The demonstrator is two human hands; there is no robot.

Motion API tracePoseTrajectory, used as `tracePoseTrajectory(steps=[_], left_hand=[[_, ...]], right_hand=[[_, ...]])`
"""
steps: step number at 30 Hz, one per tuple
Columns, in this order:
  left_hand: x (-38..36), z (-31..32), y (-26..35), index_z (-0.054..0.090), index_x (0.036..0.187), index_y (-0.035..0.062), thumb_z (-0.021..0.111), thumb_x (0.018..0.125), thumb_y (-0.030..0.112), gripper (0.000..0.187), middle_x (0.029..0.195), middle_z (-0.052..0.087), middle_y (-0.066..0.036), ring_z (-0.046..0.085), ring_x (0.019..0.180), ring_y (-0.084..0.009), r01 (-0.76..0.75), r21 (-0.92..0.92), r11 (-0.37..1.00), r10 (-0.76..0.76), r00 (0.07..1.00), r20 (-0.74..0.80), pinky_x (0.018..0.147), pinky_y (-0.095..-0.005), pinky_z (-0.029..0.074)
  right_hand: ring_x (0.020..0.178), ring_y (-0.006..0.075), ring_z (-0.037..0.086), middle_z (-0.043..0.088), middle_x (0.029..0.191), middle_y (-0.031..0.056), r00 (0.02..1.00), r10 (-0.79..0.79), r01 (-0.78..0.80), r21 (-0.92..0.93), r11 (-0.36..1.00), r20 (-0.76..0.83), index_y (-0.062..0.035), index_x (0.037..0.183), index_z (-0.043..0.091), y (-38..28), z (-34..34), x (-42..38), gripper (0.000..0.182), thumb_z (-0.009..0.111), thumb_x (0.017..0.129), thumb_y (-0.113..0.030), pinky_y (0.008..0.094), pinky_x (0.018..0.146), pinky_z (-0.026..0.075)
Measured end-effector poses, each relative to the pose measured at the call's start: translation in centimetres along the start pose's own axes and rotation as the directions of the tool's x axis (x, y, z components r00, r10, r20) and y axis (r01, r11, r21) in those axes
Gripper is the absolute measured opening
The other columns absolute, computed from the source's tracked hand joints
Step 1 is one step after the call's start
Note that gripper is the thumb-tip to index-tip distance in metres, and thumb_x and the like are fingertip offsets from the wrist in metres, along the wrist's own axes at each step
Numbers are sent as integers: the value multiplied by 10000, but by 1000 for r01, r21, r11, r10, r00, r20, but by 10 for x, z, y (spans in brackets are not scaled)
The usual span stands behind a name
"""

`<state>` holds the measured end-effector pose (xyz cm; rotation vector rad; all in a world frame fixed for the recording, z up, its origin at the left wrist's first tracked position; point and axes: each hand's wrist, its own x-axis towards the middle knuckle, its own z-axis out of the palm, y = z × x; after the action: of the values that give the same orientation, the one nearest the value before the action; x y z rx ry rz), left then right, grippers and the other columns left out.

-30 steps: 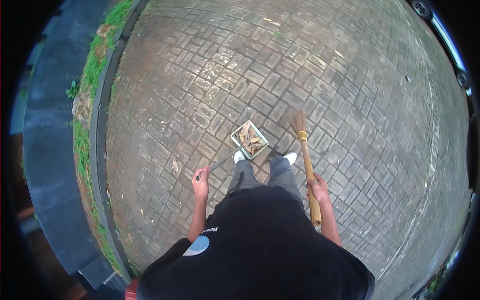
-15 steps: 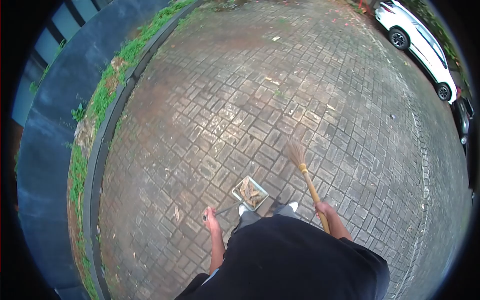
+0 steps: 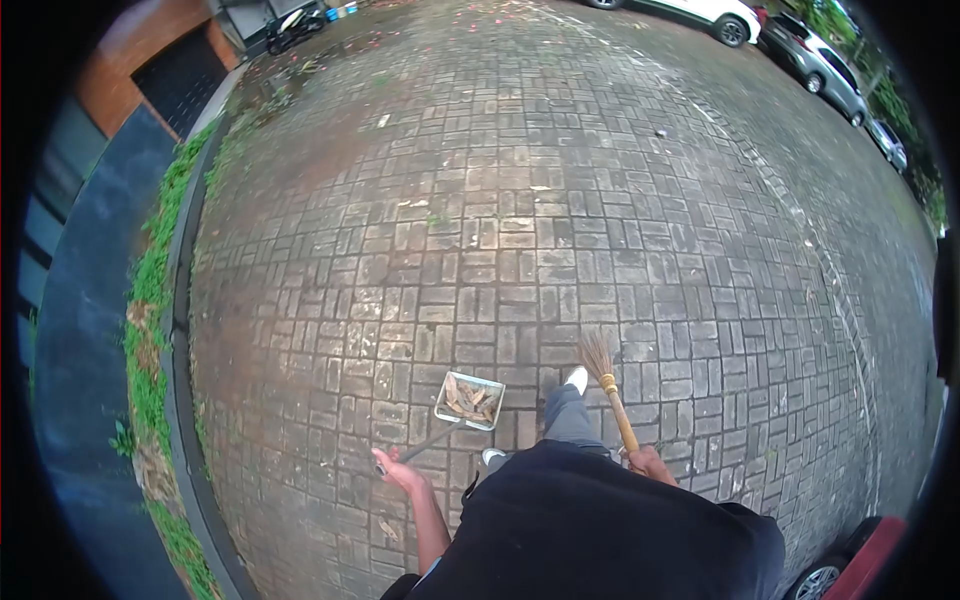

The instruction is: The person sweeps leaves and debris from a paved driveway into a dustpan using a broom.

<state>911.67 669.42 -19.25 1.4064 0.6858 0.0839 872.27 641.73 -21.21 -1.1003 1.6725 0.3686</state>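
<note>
Metal makes up the dustpan (image 3: 469, 400), a shallow square tray with a pale rim, carried low over the brick paving (image 3: 520, 200) and holding a small heap of dry brown leaves (image 3: 467, 398) that lie flat inside it, all within the rim. A thin dark handle (image 3: 420, 446) runs back from the tray's near corner to the left hand (image 3: 398, 469), which is wrapped around the handle's end in a closed grip. Just to the right of the tray, the broom (image 3: 608, 385) points forward and down, its fan of straw bristles close to the bricks and a yellow binding where they join the wooden stick. The right hand (image 3: 650, 464) is clenched around that stick lower down, near the person's dark shirt. Between pan and broom, one leg in grey trousers steps ahead with a white shoe (image 3: 576, 379) on the paving. A strip of grass (image 3: 150, 300) and a dark curb border the bricks on the left, a few loose leaves lie scattered on the ground, and parked cars (image 3: 700, 12) stand along the far right edge.
</note>
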Motion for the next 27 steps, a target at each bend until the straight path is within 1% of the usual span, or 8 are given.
tracePoseTrajectory(steps=[3, 5, 9, 11, 20, 22, 24, 27], left_hand=[[-10, 50, 10, 445, 766, 64, 537, 860, 477, 434, 735, 382, -21, 423, 771, -159, -32, -94, 995, 40, 995, 88, 779, -331, 355], [-24, 96, 14, 444, 764, 65, 537, 860, 478, 435, 725, 367, -16, 413, 759, -156, -46, -98, 994, 56, 993, 107, 780, -328, 356], [-39, 192, 16, 435, 750, 74, 548, 852, 482, 436, 706, 356, -8, 397, 736, -151, -83, -126, 989, 101, 984, 146, 785, -329, 357], [-69, 243, 32, 433, 747, 76, 553, 850, 480, 435, 703, 357, -7, 399, 725, -152, -97, -135, 986, 114, 985, 130, 784, -333, 359], [-129, 389, 41, 365, 655, 119, 574, 839, 473, 451, 664, 371, -7, 432, 698, -152, -87, -378, 922, 154, 976, 151, 751, -321, 365], [-142, 416, 43, 344, 638, 132, 559, 844, 484, 461, 660, 391, -6, 443, 707, -147, 5, -350, 937, 72, 976, 204, 748, -320, 371], [-129, 445, 25, 386, 640, 134, 544, 844, 508, 454, 686, 449, -13, 450, 716, -141, -14, -400, 916, 115, 966, 231, 716, -294, 363], [-148, 493, 36, 458, 659, 124, 547, 832, 527, 447, 735, 494, -18, 484, 761, -138, 24, -258, 966, 47, 962, 267, 705, -299, 362]], right_hand=[[426, 193, 541, 550, 526, 99, 999, 22, -21, 8, 1000, -44, 48, 747, 604, -22, -15, 12, 252, 661, 769, -196, 353, 434, 435], [444, 194, 557, 567, 544, 101, 1000, 22, -21, 135, 991, -8, 54, 762, 609, -25, -25, 46, 245, 657, 760, -186, 358, 449, 444], [538, 214, 610, 601, 594, 120, 998, -40, 45, 138, 989, -41, 41, 721, 630, -25, -50, 126, 295, 671, 741, -251, 350, 544, 491], [608, 228, 648, 639, 657, 149, 984, -66, 41, -148, 988, -166, 52, 777, 638, -80, -82, 106, 343, 660, 737, -288, 348, 605, 507], [744, 236, 664, 663, 750, 144, 982, -111, 65, -273, 960, -156, 12, 978, 611, -192, -174, 112, 405, 639, 733, -309, 360, 687, 517], [925, 320, 616, 635, 931, 213, 959, -145, 80, -259, 963, -243, 24, 1016, 571, -194, -174, 145, 377, 604, 731, -221, 391, 797, 491], [814, 272, 640, 647, 877, 181, 946, -210, 142, -268, 953, -248, 12, 1074, 548, -211, -178, 168, 429, 632, 739, -243, 366, 726, 506], [665, 218, 657, 652, 836, 155, 908, -335, 278, -236, 931, -250, -24, 1236, 446, -243, -186, 196, 574, 672, 752, -233, 347, 629, 521]])
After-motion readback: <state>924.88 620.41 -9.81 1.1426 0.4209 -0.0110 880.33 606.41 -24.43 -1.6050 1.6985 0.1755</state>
